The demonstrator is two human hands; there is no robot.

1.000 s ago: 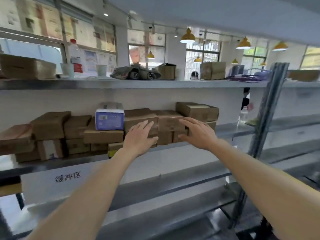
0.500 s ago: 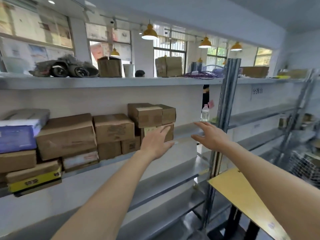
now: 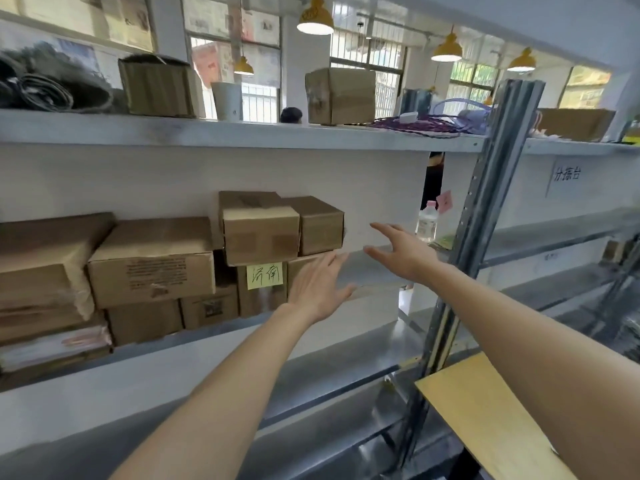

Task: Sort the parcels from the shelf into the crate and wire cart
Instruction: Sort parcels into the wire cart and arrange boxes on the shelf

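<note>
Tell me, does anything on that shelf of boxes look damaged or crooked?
Yes. The large box in the middle row has a torn patch on its front, and the two top boxes sit skewed, overhanging the ones below.

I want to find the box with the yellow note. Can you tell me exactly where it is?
Look at the middle shelf, at the right end of the brown boxes. The box with the yellow note sits in the bottom row, just left of the left hand. Only it has a handwritten yellow sticker.
</note>
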